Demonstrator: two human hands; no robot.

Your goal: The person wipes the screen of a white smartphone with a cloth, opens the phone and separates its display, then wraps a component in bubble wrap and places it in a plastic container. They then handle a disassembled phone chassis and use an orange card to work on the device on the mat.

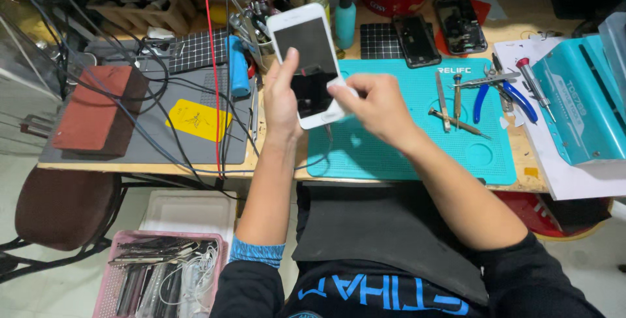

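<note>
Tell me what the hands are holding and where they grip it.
The left hand holds a white phone by its left edge. The right hand grips the phone's lower right corner.

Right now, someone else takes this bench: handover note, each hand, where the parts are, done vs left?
Left hand: grip closed around the white smartphone, held upright above the bench, dark screen facing up.
Right hand: fingertips pinched at the phone's lower edge; whether they hold anything is hidden.
On the teal work mat: tweezers, screwdrivers, blue-handled pliers. Two other dark phones lie behind it.
Done: phone looks closed, screen in place.
Left: cannot tell from this view.
</note>
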